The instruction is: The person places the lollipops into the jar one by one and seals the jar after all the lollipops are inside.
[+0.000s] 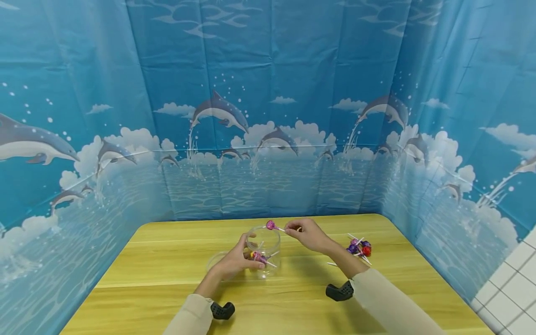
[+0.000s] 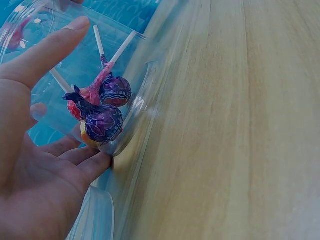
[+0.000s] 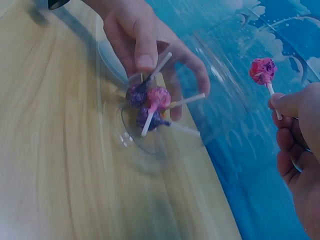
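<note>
My left hand [image 1: 234, 263] grips a clear plastic jar [image 1: 274, 244], its thumb on the near side and fingers around the far side. Several wrapped lollipops lie inside, among them a purple one [image 2: 105, 123], with their white sticks poking up at angles. Between thumb and fingertips, my right hand [image 1: 311, 236] pinches the white stick of a pink lollipop [image 3: 263, 71]. The candy end of this lollipop is over the jar's open rim in the head view. In the right wrist view the jar looks tilted and a little blurred.
A pile of purple, pink and red lollipops [image 1: 366, 251] lies on the wooden table [image 1: 167, 260], to the right, partly behind my right forearm. Some clear round plastic piece [image 1: 212, 261] rests beside my left hand. A blue dolphin-print curtain [image 1: 268, 186] hangs around the table.
</note>
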Demonstrator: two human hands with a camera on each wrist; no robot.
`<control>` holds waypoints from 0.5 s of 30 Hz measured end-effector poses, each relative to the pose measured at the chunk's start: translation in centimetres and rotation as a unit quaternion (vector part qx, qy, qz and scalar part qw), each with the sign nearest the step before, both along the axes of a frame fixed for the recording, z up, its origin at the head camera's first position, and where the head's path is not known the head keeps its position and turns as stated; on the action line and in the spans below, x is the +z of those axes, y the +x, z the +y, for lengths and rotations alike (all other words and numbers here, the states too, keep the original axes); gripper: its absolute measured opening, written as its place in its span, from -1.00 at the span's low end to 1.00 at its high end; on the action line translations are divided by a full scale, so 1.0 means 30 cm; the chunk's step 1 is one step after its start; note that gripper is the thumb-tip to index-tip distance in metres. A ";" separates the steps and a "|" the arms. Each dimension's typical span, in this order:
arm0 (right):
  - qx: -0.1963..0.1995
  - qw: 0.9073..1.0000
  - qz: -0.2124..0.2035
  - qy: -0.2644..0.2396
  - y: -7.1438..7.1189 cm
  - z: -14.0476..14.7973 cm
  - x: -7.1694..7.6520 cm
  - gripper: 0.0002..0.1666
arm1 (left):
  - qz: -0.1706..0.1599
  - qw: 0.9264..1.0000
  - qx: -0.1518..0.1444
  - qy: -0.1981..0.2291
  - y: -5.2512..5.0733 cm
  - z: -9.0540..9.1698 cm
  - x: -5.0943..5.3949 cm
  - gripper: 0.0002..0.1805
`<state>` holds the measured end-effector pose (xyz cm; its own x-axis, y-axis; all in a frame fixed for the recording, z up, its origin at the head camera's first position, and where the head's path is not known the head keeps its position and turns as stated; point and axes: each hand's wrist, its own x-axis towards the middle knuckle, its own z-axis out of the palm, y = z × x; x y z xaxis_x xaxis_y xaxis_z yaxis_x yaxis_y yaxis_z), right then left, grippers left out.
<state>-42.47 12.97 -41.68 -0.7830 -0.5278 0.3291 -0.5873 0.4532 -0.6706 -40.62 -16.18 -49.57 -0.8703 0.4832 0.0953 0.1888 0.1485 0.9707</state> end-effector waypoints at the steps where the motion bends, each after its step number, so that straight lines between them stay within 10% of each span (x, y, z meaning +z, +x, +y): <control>1: 0.009 1.000 0.005 0.008 -0.002 -0.014 0.007 -0.79 | 0.000 1.000 -0.001 0.001 0.000 0.002 0.001 -0.04; 9: 0.061 0.994 0.016 0.093 -0.017 -0.113 0.065 -0.81 | -0.013 1.000 -0.020 0.016 0.005 0.004 0.004 0.01; 15: 0.067 0.980 0.109 0.153 -0.022 -0.185 0.066 -0.81 | -0.020 1.000 -0.011 0.016 0.014 -0.003 0.002 0.14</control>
<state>-43.14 7.42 -39.69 -0.6285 -0.7213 0.2912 -0.7695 0.5218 -0.3682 -40.19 -16.26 -49.49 -0.8624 0.5003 0.0765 0.1532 0.1141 0.9816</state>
